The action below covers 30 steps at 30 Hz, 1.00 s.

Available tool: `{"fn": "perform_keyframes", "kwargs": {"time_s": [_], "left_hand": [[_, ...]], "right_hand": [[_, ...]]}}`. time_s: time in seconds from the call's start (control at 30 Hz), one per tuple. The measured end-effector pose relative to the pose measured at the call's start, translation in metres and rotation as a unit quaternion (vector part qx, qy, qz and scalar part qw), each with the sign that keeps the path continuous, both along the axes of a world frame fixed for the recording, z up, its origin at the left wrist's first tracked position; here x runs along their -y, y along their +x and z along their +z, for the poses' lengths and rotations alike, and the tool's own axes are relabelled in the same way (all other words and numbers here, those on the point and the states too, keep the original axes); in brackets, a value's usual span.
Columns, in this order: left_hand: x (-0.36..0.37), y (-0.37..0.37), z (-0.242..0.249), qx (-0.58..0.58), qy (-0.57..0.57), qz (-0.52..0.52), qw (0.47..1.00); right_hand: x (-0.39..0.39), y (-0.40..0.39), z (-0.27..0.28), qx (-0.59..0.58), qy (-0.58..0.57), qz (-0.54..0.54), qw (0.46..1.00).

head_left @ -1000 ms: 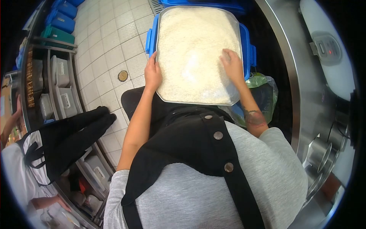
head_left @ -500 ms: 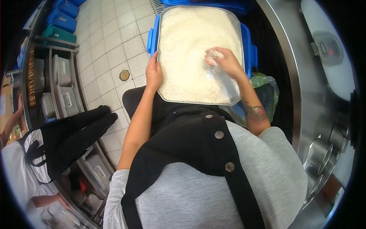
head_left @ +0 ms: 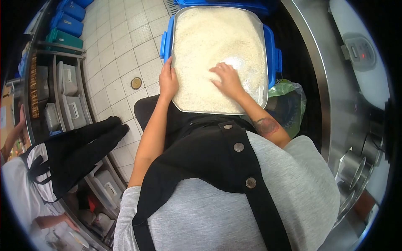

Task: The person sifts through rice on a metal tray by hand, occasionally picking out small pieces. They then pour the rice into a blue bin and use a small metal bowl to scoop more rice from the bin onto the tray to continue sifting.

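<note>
A deep metal tray [head_left: 178, 106] full of pale, loose crumbs [head_left: 205, 46] lies in front of me, over a blue plastic bin [head_left: 272, 54]. My left hand [head_left: 168, 81] grips the tray's left edge. Within the tray, my right hand [head_left: 229, 81] rests in the crumbs right of the middle, palm down, its fingers apart and slightly bent. Shiny tray bottom shows through thinly covered crumbs just above and to the right of that hand. Whether a few crumbs lie under its fingertips is hidden.
A steel counter [head_left: 314, 46] curves along the right, with metal pots [head_left: 351, 167] lower down. Green plastic bag [head_left: 289, 100] material lies beside the bin. On the left, another person [head_left: 29, 184] in a black apron works at a counter above shelves of lidded containers [head_left: 69, 79].
My right hand has moved left and down, from clutching crumbs with some falling from it to lying spread on them. A shiny patch of tray bottom now shows. My left hand stays put.
</note>
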<state>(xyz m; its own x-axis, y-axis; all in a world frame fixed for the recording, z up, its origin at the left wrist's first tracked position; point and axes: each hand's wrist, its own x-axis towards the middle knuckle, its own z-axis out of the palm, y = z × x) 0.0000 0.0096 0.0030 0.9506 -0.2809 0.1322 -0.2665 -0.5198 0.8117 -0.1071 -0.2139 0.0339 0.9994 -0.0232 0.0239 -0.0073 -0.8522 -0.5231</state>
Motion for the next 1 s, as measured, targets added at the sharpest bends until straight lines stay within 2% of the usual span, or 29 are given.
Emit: {"fn": "perform_keyframes", "kwargs": {"time_s": [0.03, 0.1, 0.13, 0.17, 0.2, 0.23, 0.27, 0.33, 0.47, 0.53, 0.57, 0.6, 0.67, 0.7, 0.73, 0.77, 0.8, 0.83, 0.9, 0.93, 1.0], "left_hand": [[0.000, 0.000, 0.000, 0.003, 0.000, -0.001, 1.000], [0.000, 0.000, 0.000, 0.004, 0.001, -0.001, 1.000], [0.000, 0.000, 0.000, 0.006, 0.002, 0.001, 1.000], [0.000, 0.000, 0.001, 0.006, 0.003, 0.004, 1.000], [0.000, 0.000, 0.001, 0.007, 0.002, 0.002, 1.000], [0.000, 0.000, 0.001, 0.007, 0.002, -0.001, 1.000], [-0.001, -0.001, 0.001, 0.006, 0.002, -0.002, 1.000], [0.000, 0.000, 0.000, -0.005, 0.008, 0.003, 1.000], [-0.001, 0.000, -0.003, 0.010, 0.001, 0.004, 1.000], [0.000, -0.001, -0.001, 0.007, 0.001, -0.001, 1.000], [0.000, -0.001, -0.001, 0.007, 0.000, -0.001, 1.000], [-0.001, -0.001, -0.001, 0.002, 0.001, 0.001, 1.000], [0.000, 0.000, -0.001, -0.002, 0.003, 0.001, 1.000], [0.000, 0.000, 0.001, -0.005, 0.006, 0.002, 1.000], [0.000, 0.000, 0.002, -0.008, 0.009, 0.004, 1.000], [0.001, 0.000, 0.003, -0.008, 0.009, 0.005, 1.000], [0.001, -0.001, 0.005, -0.009, 0.006, 0.006, 1.000], [0.001, -0.002, 0.005, -0.011, 0.003, 0.007, 1.000], [0.000, -0.002, 0.004, -0.005, 0.005, 0.005, 1.000], [0.000, -0.001, 0.003, 0.002, 0.006, 0.003, 1.000], [0.000, 0.000, 0.001, -0.002, 0.009, 0.005, 1.000]], "right_hand": [[0.001, -0.001, -0.001, 0.000, 0.000, 0.000, 1.000], [0.006, -0.001, -0.004, -0.087, 0.105, 0.063, 0.989], [0.005, 0.005, 0.017, -0.086, 0.104, 0.066, 0.989], [0.009, 0.014, 0.041, -0.183, 0.182, -0.043, 0.965], [0.009, 0.020, 0.061, -0.276, 0.255, -0.150, 0.914], [0.017, 0.025, 0.065, -0.216, 0.365, -0.167, 0.890], [0.026, 0.030, 0.068, -0.216, 0.365, -0.169, 0.890], [0.044, 0.041, 0.081, -0.090, 0.405, -0.073, 0.907], [0.059, 0.062, 0.111, -0.115, 0.471, -0.030, 0.874], [0.067, 0.077, 0.111, -0.087, 0.287, 0.009, 0.954], [0.070, 0.084, 0.097, -0.039, 0.228, -0.018, 0.973], [0.072, 0.092, 0.083, -0.039, 0.227, -0.019, 0.973], [0.072, 0.108, 0.052, 0.015, 0.154, -0.146, 0.977], [0.069, 0.114, 0.029, -0.003, 0.145, -0.189, 0.971], [0.057, 0.110, 0.008, -0.002, 0.145, -0.189, 0.971], [0.043, 0.105, -0.012, 0.065, -0.013, -0.164, 0.984], [0.031, 0.099, -0.021, 0.129, -0.169, -0.134, 0.968], [0.018, 0.088, -0.013, 0.128, -0.168, -0.133, 0.968], [-0.007, 0.058, 0.013, 0.031, -0.158, -0.071, 0.984], [-0.011, 0.050, 0.010, 0.031, -0.158, -0.071, 0.984], [-0.011, 0.037, 0.001, -0.024, -0.009, 0.041, 0.999]]}}
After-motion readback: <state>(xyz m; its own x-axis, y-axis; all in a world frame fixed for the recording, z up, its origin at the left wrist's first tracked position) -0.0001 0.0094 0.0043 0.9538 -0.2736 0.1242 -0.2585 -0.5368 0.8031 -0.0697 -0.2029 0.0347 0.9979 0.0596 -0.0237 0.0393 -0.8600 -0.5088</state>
